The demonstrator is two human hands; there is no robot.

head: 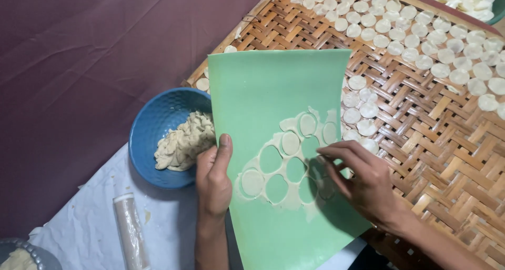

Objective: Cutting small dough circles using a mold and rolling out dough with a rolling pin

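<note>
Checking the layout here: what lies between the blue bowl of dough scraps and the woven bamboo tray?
In the head view, the green sheet with cut dough stands between the blue bowl and the woven bamboo tray, held by the left hand.

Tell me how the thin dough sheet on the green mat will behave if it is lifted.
The dough sheet looks very thin and riddled with round cut-outs, so it would probably be floppy and tear easily. It seems to cling to the tilted green mat without sliding, so it is likely tacky. The right hand touches its edge.
</note>
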